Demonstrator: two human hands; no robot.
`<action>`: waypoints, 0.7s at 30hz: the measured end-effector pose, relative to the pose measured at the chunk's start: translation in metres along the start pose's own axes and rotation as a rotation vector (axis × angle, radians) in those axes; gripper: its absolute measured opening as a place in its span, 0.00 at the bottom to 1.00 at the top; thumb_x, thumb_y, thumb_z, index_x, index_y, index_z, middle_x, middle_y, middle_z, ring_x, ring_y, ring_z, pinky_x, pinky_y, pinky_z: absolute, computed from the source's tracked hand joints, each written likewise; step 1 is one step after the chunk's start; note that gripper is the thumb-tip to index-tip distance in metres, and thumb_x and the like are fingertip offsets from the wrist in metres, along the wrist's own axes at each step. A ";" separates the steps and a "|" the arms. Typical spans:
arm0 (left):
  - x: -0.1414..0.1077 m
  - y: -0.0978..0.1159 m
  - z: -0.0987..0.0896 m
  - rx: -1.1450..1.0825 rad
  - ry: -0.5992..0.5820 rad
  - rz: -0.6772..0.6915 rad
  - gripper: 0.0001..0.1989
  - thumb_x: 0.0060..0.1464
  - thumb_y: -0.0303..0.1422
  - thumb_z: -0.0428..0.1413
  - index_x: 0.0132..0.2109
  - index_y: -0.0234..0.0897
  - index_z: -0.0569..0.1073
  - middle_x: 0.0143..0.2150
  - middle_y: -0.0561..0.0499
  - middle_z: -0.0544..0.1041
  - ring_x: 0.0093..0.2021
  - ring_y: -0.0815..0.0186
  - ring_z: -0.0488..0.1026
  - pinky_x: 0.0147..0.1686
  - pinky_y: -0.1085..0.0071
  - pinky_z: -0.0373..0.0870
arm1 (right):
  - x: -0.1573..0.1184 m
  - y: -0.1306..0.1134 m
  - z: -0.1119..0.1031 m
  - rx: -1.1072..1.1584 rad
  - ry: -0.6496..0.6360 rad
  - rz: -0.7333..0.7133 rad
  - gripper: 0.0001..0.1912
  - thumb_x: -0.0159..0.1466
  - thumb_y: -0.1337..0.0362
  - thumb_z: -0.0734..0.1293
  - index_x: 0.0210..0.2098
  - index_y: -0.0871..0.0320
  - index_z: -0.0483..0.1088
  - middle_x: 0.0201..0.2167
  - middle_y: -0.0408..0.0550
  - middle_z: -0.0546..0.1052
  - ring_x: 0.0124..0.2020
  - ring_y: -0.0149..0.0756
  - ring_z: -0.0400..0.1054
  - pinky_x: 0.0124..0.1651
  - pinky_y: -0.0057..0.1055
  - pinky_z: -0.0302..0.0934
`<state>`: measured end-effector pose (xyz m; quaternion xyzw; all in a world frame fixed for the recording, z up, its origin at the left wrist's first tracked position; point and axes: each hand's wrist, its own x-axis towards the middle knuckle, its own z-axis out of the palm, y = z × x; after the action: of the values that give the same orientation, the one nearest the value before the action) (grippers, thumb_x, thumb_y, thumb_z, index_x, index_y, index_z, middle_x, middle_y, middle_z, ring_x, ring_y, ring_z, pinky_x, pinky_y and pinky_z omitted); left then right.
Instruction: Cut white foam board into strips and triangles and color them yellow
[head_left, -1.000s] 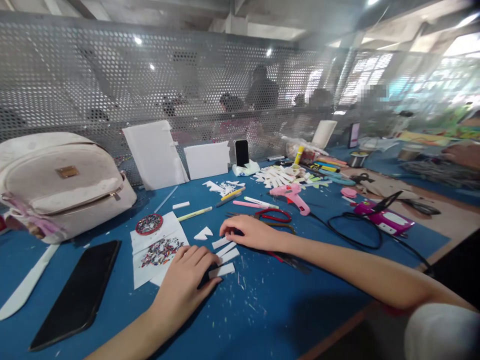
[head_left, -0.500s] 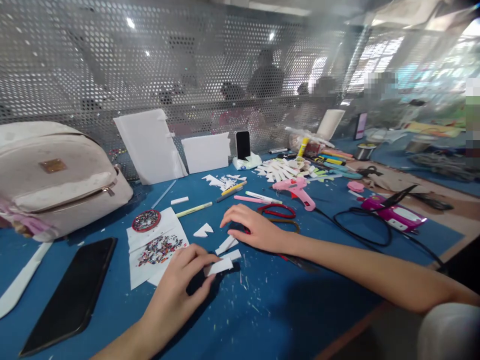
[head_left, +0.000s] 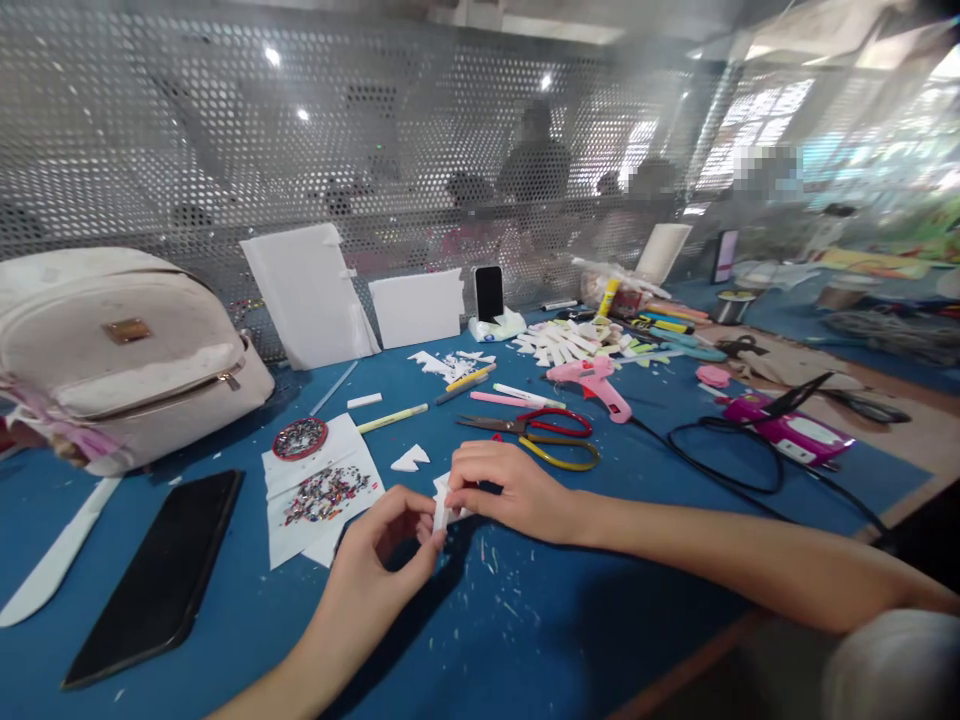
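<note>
My left hand (head_left: 379,555) is closed, pinching a small white strip (head_left: 440,505) between thumb and fingertips. Right against it, my right hand (head_left: 514,490) has its fingers curled onto white strip pieces at the same spot; its fingertips partly cover them. The strips look like cut foam board. Just beyond the right hand lie scissors (head_left: 559,423) with red and yellow handles, blades pointing left. A notched white piece (head_left: 410,459) rests behind the fingers. To the left, a white paper (head_left: 281,540) carries scattered small shiny gems (head_left: 330,495) and a red-rimmed round dish (head_left: 300,438).
A black phone (head_left: 157,580), a white knife-shaped tool (head_left: 64,550) and a backpack (head_left: 127,365) occupy the left. Behind are markers (head_left: 394,418) and a heap of white strips (head_left: 559,342). A pink glue gun (head_left: 592,383) trails a black cable on the right.
My left hand has lifted a white strip from the table. My right hand has come nearer, toward me, meeting it and uncovering the scissors behind.
</note>
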<state>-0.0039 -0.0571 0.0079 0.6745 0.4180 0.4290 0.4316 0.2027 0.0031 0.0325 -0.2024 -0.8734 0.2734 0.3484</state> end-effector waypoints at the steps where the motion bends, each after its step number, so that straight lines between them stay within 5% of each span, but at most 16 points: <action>1: 0.000 0.000 0.000 -0.021 0.001 -0.010 0.03 0.60 0.33 0.57 0.39 0.39 0.74 0.34 0.54 0.72 0.34 0.68 0.70 0.36 0.75 0.68 | 0.000 -0.001 0.000 0.019 -0.003 0.012 0.16 0.73 0.58 0.64 0.31 0.59 0.72 0.28 0.43 0.72 0.32 0.32 0.64 0.39 0.28 0.56; 11: 0.000 0.005 0.003 -0.322 -0.127 -0.159 0.13 0.58 0.42 0.63 0.38 0.36 0.75 0.30 0.53 0.74 0.31 0.68 0.70 0.35 0.74 0.68 | -0.001 -0.008 -0.003 0.478 -0.043 0.236 0.19 0.72 0.55 0.64 0.28 0.61 0.69 0.28 0.41 0.70 0.29 0.28 0.62 0.34 0.25 0.55; 21: -0.001 0.000 -0.001 -0.341 -0.050 -0.149 0.12 0.58 0.40 0.65 0.41 0.37 0.77 0.36 0.51 0.81 0.36 0.66 0.77 0.39 0.74 0.72 | -0.007 0.002 0.002 0.175 -0.166 -0.003 0.15 0.72 0.60 0.63 0.31 0.59 0.72 0.28 0.44 0.75 0.32 0.32 0.66 0.39 0.28 0.58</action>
<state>-0.0054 -0.0583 0.0083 0.5691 0.3769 0.4437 0.5806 0.2062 0.0002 0.0273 -0.1466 -0.8723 0.3640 0.2918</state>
